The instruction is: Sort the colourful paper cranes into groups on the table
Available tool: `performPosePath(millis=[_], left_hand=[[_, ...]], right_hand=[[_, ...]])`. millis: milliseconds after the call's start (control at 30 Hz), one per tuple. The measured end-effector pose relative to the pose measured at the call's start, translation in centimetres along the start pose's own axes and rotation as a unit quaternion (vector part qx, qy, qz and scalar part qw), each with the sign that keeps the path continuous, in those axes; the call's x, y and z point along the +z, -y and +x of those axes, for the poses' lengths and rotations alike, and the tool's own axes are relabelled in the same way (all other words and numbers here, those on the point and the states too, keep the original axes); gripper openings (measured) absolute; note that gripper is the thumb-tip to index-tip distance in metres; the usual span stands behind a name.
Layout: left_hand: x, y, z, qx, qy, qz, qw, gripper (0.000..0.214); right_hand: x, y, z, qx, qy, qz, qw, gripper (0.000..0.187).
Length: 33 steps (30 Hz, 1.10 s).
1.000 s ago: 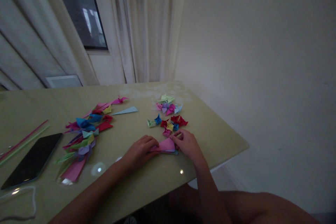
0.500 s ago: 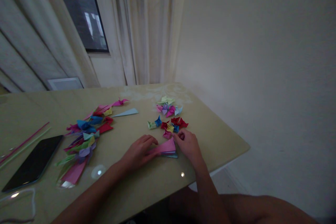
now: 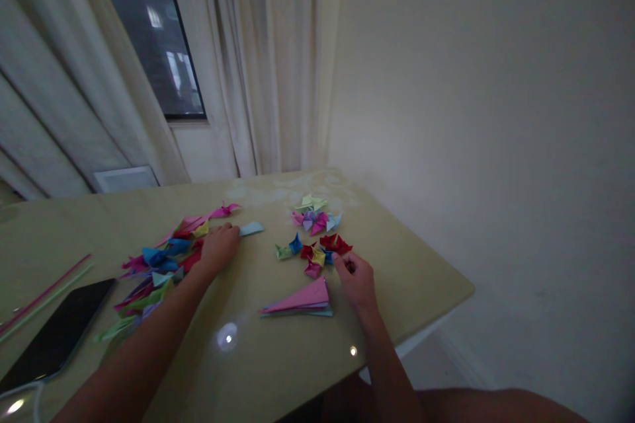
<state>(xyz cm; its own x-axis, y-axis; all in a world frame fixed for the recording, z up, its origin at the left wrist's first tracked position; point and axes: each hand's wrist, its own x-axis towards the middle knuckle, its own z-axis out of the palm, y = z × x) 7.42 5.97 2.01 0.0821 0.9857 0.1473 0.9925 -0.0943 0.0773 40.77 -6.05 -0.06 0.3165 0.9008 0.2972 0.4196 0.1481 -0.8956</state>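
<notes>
1. A dark phone [image 3: 60, 329] lies well left of the left grip [image 3: 221, 250].
2. Colourful folded papers [image 3: 159, 256] heap just left of that grip.
3. The left grip covers one end of a light-blue strip [image 3: 253, 229]; whether its fingers are closed, I cannot tell.
4. A pink-topped stack [image 3: 303, 297] rests on the worktop [image 3: 258, 357], just left of the right grip [image 3: 358, 281].
5. The right grip curls narrow beside a blue piece [image 3: 328, 257]; whether it pinches that, I cannot tell.

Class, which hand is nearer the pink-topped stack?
Right. The right hand is beside the stack at its wide end; the left hand is farther, beyond its tip.
</notes>
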Motion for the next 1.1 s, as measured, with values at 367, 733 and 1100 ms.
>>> performPosePath(millis=[367,733,1100], left_hand=[[-1.5,-4.7,-5.9,0.04,-0.078,-0.193,0.977,0.037],[0.6,-8.8,-13.4,0.138,0.025,-0.425,0.894,0.02],[1.7,-8.6,-13.6,0.242,-0.05,-0.306,0.919,0.034]], right_hand=[[0.2,0.6,-0.3,-0.027,0.012,0.046,0.998,0.052],[1.1,1.4,-1.4,-0.014,0.21,0.195,0.958,0.046],[0.9,1.3,-1.1,-0.037,0.17,0.125,0.977,0.037]])
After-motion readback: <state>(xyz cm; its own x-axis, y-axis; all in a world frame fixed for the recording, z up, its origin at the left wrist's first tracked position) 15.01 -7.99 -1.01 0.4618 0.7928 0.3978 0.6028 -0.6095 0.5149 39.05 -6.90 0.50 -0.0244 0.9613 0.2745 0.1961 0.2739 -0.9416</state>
